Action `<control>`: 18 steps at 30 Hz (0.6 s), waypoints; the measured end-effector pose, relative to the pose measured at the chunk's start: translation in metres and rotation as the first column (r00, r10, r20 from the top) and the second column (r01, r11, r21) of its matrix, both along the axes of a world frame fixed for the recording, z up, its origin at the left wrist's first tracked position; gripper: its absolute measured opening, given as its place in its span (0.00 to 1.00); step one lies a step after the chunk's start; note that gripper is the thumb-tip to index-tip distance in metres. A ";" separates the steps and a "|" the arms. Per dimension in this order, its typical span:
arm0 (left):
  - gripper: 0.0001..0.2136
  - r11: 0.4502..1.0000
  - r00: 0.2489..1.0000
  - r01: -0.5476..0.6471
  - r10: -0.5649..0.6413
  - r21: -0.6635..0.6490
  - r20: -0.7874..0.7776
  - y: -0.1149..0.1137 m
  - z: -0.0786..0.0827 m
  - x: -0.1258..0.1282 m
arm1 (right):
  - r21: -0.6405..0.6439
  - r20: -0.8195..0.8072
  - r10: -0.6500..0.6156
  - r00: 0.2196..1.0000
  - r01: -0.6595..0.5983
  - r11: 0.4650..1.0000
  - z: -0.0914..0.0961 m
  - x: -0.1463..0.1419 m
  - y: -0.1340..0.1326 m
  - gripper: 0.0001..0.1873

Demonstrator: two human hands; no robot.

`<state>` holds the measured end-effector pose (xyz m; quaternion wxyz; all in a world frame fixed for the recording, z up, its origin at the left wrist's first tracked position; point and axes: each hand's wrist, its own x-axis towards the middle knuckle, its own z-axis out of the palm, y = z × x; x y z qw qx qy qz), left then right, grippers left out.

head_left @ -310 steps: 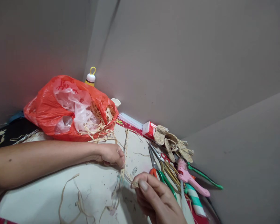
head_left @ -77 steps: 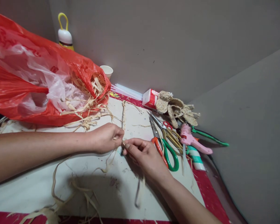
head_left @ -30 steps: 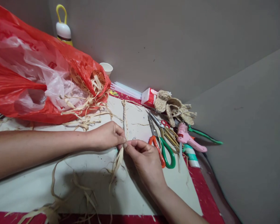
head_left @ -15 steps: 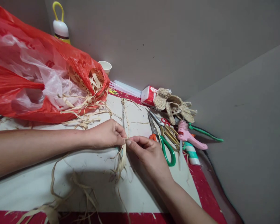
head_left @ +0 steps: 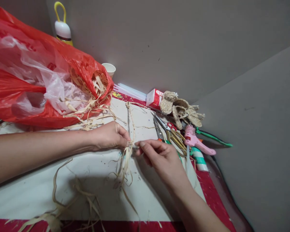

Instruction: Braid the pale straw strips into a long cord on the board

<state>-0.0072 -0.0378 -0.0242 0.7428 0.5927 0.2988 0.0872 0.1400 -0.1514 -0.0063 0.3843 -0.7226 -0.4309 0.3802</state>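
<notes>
A thin braid of straw-coloured raffia (head_left: 132, 124) runs from a bend near the board's back edge down to my hands. Below them it frays into loose strands (head_left: 126, 162). My left hand (head_left: 112, 137) is closed, with thumb and forefinger pinching the braid where the loose strands begin. Just to the right, my right hand (head_left: 159, 154) has its thumb and forefinger pressed together, a small gap away from the braid. What lies between those fingertips, perhaps a fine strand, is too small to make out.
A red plastic bag (head_left: 62, 67) spills raffia at the left. To the right lie scissors (head_left: 175, 138), a pink glue gun (head_left: 193, 141), a tape roll (head_left: 200, 159) and woven pieces (head_left: 181, 109). Loose raffia (head_left: 54, 219) lies at the front of the white board (head_left: 106, 196).
My right hand has moved slightly right, away from the braid it was touching. My left hand keeps its pinch, and the loose strands have shifted a little.
</notes>
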 end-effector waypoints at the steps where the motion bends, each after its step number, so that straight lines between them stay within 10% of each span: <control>1: 0.05 1.000 1.000 -0.012 0.012 -0.016 -0.014 0.001 0.001 0.000 | 0.029 -0.033 -0.060 0.998 0.061 0.998 -0.002 0.001 0.000 0.15; 8: 0.09 0.995 0.998 0.019 -0.013 -0.097 0.064 0.002 -0.003 0.000 | -0.042 -0.570 0.009 0.822 -0.040 0.998 -0.009 -0.005 0.005 0.18; 18: 0.09 0.997 0.999 0.030 -0.029 -0.066 0.016 0.005 -0.001 -0.002 | -0.120 -0.761 0.050 0.647 -0.216 0.969 -0.014 -0.001 0.010 0.12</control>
